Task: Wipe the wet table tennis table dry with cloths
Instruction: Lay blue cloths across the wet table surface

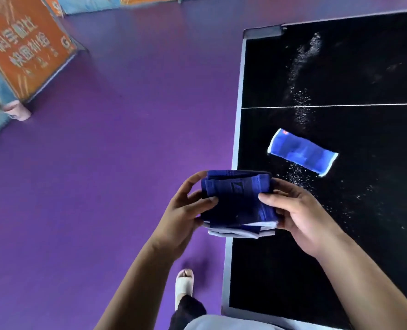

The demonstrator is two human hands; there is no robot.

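Observation:
A folded dark blue cloth with a pale edge is held over the near left edge of the black table tennis table. My left hand grips its left side, thumb on top. My right hand grips its right side, thumb on top as well. A second, lighter blue folded cloth lies flat on the table beyond my hands. A trail of water droplets runs across the table past the white centre line.
Purple floor lies left of the table. An orange and blue barrier board stands at the far left. My foot in a white slipper is beside the table's near corner.

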